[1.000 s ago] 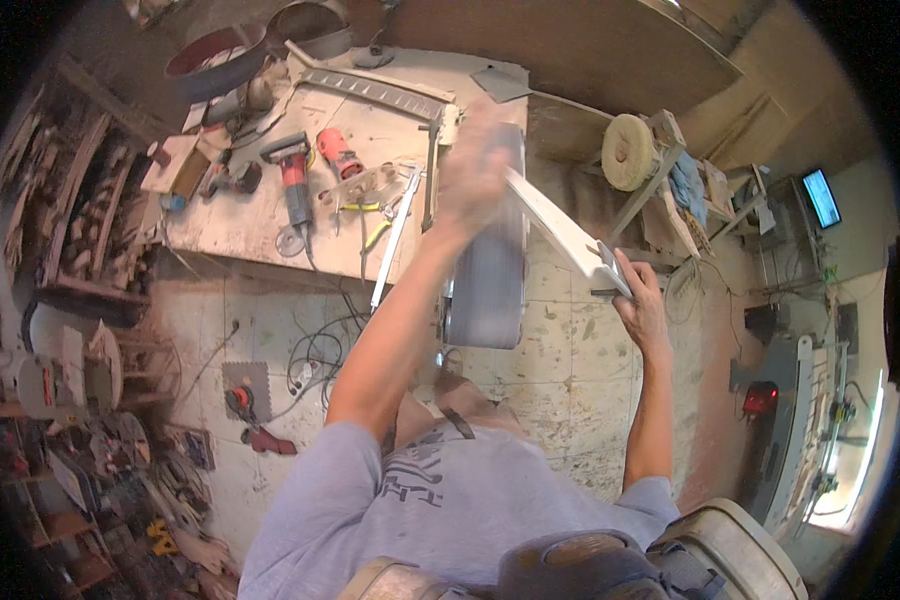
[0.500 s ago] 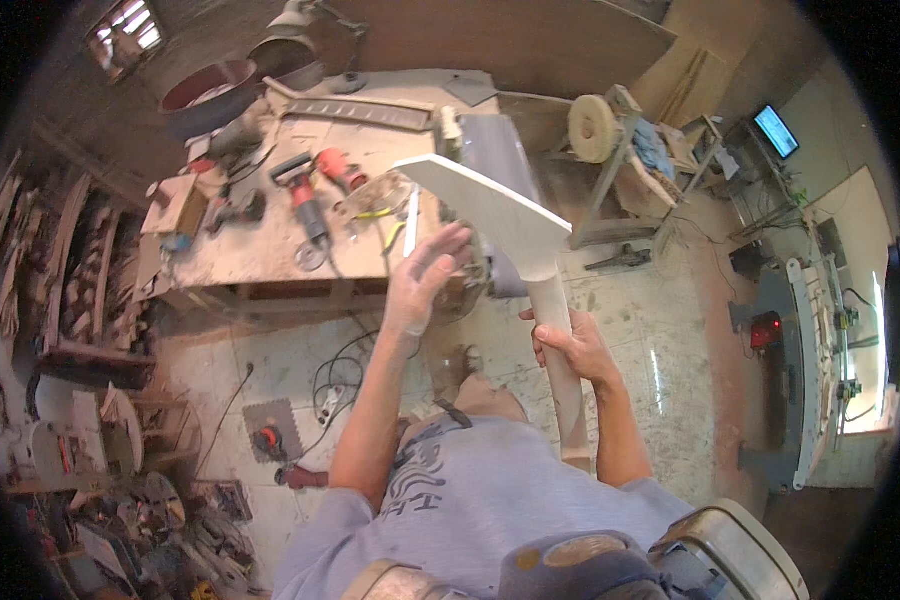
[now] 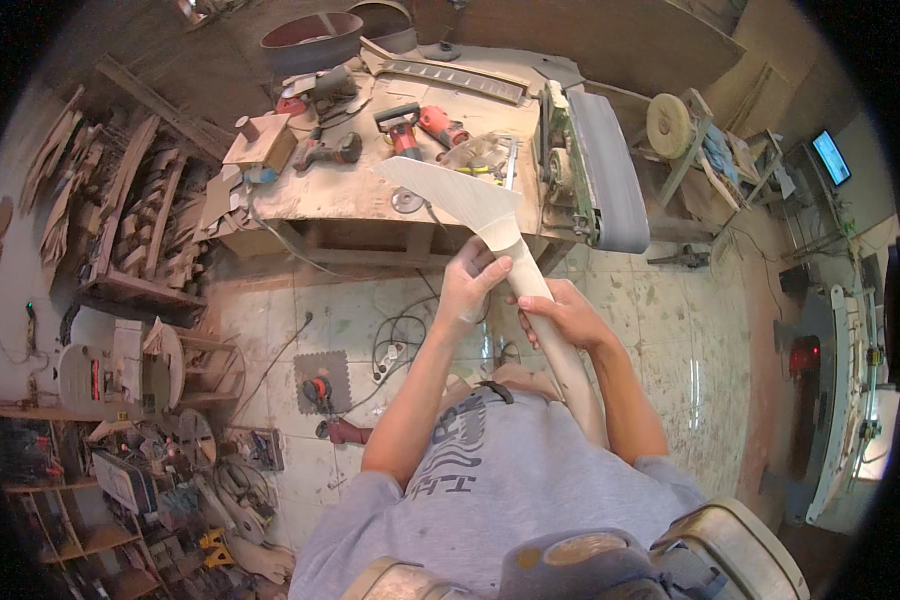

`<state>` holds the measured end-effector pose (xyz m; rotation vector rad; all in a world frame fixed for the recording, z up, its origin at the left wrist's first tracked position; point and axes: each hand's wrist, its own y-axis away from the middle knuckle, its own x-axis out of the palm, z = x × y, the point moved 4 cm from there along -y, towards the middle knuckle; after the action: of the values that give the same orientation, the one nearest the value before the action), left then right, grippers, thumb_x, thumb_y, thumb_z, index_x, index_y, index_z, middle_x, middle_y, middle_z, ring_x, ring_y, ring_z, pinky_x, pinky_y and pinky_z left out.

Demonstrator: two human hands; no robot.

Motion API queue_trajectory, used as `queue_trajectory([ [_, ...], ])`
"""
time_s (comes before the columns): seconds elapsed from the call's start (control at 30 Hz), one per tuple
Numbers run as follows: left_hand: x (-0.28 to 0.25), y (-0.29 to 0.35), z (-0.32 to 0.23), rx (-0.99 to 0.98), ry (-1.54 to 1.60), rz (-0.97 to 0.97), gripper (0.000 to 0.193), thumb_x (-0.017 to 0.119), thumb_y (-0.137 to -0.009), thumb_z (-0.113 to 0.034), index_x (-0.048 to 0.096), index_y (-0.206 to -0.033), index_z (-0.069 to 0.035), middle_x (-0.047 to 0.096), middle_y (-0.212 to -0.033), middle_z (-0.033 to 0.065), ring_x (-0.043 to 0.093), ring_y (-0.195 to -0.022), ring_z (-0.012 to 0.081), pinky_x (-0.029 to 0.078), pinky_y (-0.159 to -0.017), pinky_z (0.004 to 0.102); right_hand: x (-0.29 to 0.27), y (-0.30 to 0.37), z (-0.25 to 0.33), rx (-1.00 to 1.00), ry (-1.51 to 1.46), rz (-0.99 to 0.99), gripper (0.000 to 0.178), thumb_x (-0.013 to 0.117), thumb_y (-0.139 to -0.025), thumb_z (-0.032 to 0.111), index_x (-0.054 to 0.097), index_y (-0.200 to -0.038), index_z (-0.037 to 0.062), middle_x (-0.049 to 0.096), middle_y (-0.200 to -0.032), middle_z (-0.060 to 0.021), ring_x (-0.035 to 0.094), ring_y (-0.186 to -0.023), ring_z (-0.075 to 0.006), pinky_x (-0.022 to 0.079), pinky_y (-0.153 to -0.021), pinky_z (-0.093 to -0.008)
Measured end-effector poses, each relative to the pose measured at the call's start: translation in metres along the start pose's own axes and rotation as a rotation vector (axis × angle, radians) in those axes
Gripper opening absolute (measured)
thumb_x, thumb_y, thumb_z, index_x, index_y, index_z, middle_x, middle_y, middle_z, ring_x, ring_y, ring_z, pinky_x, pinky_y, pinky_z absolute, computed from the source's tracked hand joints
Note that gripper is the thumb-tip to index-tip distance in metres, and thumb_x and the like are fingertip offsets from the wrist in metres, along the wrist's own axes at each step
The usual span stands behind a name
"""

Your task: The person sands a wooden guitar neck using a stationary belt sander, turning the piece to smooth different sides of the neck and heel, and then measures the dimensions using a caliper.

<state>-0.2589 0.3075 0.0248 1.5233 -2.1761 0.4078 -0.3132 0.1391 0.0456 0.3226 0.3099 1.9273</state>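
Observation:
A pale wooden guitar neck slants across my front, its broad pointed headstock to the upper left and its lower end against my shirt. My left hand is closed on it just below the headstock, thumb on top and fingers partly hidden behind. A little lower, my right hand wraps round the shaft, its thumb lying across the wood. Beyond the headstock, on the workbench, lie a red power tool, a red and black sander and a dark cordless tool.
A belt sander stands at the bench's right end. Wood racks and cluttered shelves line the left side. Cables and a grey foam mat lie on the tiled floor. Farther right are a round buffing wheel and a lit screen.
The guitar neck has turned and come lower, its headstock now pointing left. My left hand, held off with spread fingers before, has closed on it. The view has shifted leftward.

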Motion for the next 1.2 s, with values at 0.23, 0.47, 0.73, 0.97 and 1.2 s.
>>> queue_trajectory([
  [0.23, -0.027, 0.042, 0.056, -0.066, 0.003, 0.061, 0.068, 0.076, -0.098, -0.031, 0.044, -0.148, 0.001, 0.063, -0.129, 0.0113, 0.063, -0.117, 0.0217, 0.049, -0.103, 0.0359, 0.019, -0.055, 0.026, -0.357, 0.351, -0.068, 0.045, 0.071, -0.097, 0.037, 0.066, -0.117, -0.003, 0.073, -0.093, -0.0125, 0.071, -0.083, -0.0239, 0.055, -0.077, -0.0376],
  [0.47, -0.085, 0.046, 0.072, 0.059, -0.638, -0.323, 0.059, 0.076, -0.095, -0.037, 0.054, -0.137, -0.002, 0.061, -0.127, 0.0103, 0.06, -0.113, 0.0155, 0.052, -0.093, 0.0352, 0.109, -0.084, 0.068, -0.565, 0.448, 0.044, 0.051, 0.07, -0.097, 0.039, 0.063, -0.127, -0.0021, 0.071, -0.11, -0.0232, 0.07, -0.104, -0.0325, 0.052, -0.091, -0.0412],
  [0.73, -0.162, 0.089, 0.003, 0.017, -0.912, -0.632, 0.049, 0.077, -0.07, -0.017, 0.068, -0.115, 0.001, 0.073, -0.092, 0.0145, 0.07, -0.087, 0.0233, 0.054, -0.082, 0.0364, -0.02, -0.192, -0.028, -0.307, 0.366, -0.358, 0.047, 0.06, -0.103, 0.04, 0.069, -0.126, 0.0005, 0.072, -0.123, -0.02, 0.069, -0.114, -0.029, 0.051, -0.101, -0.0395],
  [0.97, -0.179, 0.133, 0.007, -0.161, -0.84, -0.517, 0.044, 0.069, -0.059, -0.017, 0.064, -0.098, 0.003, 0.061, -0.077, 0.0075, 0.06, -0.074, 0.0194, 0.05, -0.071, 0.0338, -0.13, -0.293, -0.17, 0.233, 0.487, -0.764, 0.09, 0.076, -0.089, 0.046, 0.031, -0.136, -0.0167, 0.065, -0.117, -0.0394, 0.068, -0.112, -0.0489, 0.054, -0.097, -0.0513],
  [1.2, -0.177, 0.142, 0.017, -0.269, -0.54, -0.558, 0.035, 0.065, -0.058, -0.018, 0.062, -0.09, -0.002, 0.055, -0.073, 0.0015, 0.053, -0.065, 0.0132, 0.044, -0.059, 0.0297, -0.157, -0.349, -0.245, 0.249, 0.183, -0.743, 0.047, 0.066, -0.1, 0.038, 0.056, -0.102, -0.0079, 0.07, -0.092, -0.0206, 0.072, -0.077, -0.0278, 0.054, -0.053, -0.0395],
])
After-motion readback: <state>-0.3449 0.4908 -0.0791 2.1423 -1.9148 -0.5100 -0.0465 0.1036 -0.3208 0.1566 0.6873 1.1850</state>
